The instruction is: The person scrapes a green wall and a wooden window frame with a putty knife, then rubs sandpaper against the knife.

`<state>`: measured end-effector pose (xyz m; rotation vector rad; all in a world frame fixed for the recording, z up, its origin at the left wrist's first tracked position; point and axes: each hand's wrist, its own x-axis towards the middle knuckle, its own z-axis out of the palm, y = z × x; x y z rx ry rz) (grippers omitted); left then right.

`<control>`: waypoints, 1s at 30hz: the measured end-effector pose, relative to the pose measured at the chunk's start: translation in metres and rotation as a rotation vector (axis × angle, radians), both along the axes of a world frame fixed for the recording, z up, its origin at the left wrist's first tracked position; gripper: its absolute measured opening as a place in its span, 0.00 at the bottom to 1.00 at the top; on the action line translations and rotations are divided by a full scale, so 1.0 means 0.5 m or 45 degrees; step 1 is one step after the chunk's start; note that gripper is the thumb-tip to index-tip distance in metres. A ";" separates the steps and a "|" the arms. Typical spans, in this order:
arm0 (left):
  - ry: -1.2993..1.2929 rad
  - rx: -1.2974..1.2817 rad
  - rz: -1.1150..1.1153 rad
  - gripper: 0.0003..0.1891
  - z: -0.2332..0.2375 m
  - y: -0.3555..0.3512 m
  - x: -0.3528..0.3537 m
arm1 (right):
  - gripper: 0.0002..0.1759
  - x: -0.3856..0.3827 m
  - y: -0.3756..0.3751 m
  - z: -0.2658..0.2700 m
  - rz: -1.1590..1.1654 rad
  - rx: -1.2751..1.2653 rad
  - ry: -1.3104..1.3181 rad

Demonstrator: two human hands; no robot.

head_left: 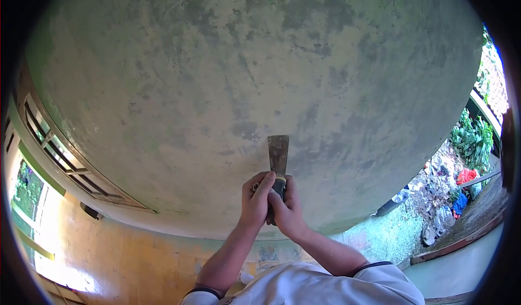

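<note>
Both my hands are wrapped round the dark handle of a putty knife (278, 154), thumbs lying along it. My left hand (256, 199) closes on the handle from the left, and my right hand (286, 207) grips it from the right, a little lower. The flat, worn blade points up and overlaps the wall (217, 98) in this view. Grey patches show on the wall through its pale, greenish coating, several of them around the blade. Much of the handle is hidden by my fingers.
At left is a wooden window frame (70, 166) with panes. Below runs a tan tiled floor (146, 250). Beyond the floor's right side lies a heap of litter (442, 191) with green plants (471, 136) behind it. A low ledge (461, 240) borders it.
</note>
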<state>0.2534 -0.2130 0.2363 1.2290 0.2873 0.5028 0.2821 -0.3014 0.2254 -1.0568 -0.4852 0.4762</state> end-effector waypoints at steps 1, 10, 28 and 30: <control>-0.039 0.013 0.041 0.14 0.000 -0.001 0.004 | 0.13 -0.001 -0.002 0.009 0.013 0.018 0.004; -0.056 0.044 0.044 0.13 0.080 -0.023 -0.010 | 0.13 0.009 -0.015 0.053 0.121 0.152 -0.003; -0.051 0.164 0.180 0.15 -0.073 -0.045 -0.014 | 0.12 -0.012 -0.046 -0.049 0.108 -0.076 -0.023; -0.091 0.194 0.199 0.15 -0.072 -0.041 -0.008 | 0.11 -0.006 -0.035 -0.066 0.032 -0.076 -0.057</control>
